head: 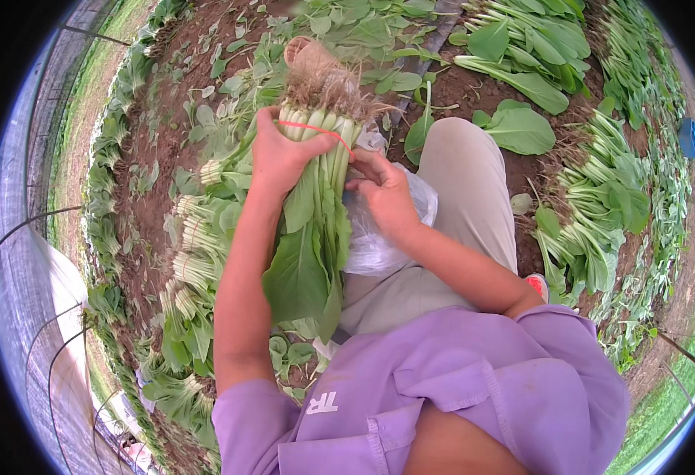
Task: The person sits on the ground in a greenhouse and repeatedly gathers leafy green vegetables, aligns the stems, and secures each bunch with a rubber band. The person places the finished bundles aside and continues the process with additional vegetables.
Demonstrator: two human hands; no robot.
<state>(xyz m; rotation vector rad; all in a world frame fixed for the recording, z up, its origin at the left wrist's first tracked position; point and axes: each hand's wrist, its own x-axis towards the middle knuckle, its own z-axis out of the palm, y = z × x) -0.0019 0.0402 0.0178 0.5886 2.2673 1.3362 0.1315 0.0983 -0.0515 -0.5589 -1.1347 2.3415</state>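
My left hand (285, 151) grips a bunch of leafy greens (317, 196) near its root end, thumb across the pale stems. The brown roots (326, 92) point away from me and the broad leaves hang towards my lap. A red band (311, 126) runs across the stems just below the roots. At the right side of the bunch, my right hand (386, 193) pinches the band's end between its fingers; whether the band goes round the back is hidden. A clear plastic bag (377, 252) lies on my lap under the right hand.
Banded bunches with trimmed ends (196, 267) lie in a row on the left. Rooted greens (597, 196) lie in heaps on the soil (460, 95) at the right, with more at the upper right. Loose leaves (519, 127) are scattered beyond my knee. A blue object (689, 138) stands at far right.
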